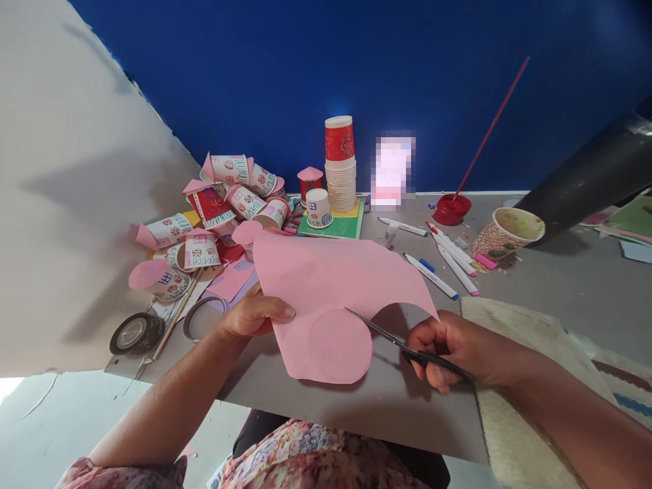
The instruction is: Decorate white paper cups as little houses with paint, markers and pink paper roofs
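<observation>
A sheet of pink paper (326, 272) is held up over the table, its left edge pinched by my left hand (259, 312) with the thumb on top. On its lower part a drawn circle (339, 346) shows, partly cut round along the right side. My right hand (438, 350) grips black-handled scissors (382, 331). Their blades point left and lie at the paper near the circle's upper edge. A curved cut edge runs from there to the sheet's right corner.
Decorated paper cups (244, 200) lie piled at the left, near black tape (135, 333) and a tape ring (204, 318). Behind stands a cup stack (340, 163). Markers (453, 261), a red pot (451, 209) and a stained cup (509, 231) are at the right, beside a cream cloth (530, 380).
</observation>
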Demonstrator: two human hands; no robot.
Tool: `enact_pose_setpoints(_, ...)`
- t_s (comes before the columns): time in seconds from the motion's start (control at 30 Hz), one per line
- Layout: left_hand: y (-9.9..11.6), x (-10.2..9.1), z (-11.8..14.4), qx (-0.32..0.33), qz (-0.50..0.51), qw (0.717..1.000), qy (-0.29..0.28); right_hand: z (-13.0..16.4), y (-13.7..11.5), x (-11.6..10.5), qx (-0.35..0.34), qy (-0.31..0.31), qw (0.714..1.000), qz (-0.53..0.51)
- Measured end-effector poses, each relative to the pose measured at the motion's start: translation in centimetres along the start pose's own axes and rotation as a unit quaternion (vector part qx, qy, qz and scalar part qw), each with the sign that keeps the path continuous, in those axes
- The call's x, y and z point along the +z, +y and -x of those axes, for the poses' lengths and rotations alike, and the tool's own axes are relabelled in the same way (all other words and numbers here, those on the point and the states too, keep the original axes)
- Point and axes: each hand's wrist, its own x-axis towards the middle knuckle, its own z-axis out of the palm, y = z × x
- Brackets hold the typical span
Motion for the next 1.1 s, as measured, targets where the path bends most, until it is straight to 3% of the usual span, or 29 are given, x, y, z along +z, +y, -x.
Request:
enact_pose_setpoints(0.63,0.8,-0.1,0.0,-0.011,-0.021,0.998,-0.056,0.2,0.3,-0.3,0.018,-0.016,0.999,0.027)
enact_pose_setpoints(1.1,2.2,0.1,-0.6,-0.073,-0.058,0.991,-0.095,0.7,0.3,-0.1,0.045,-0.008,0.998,0.051)
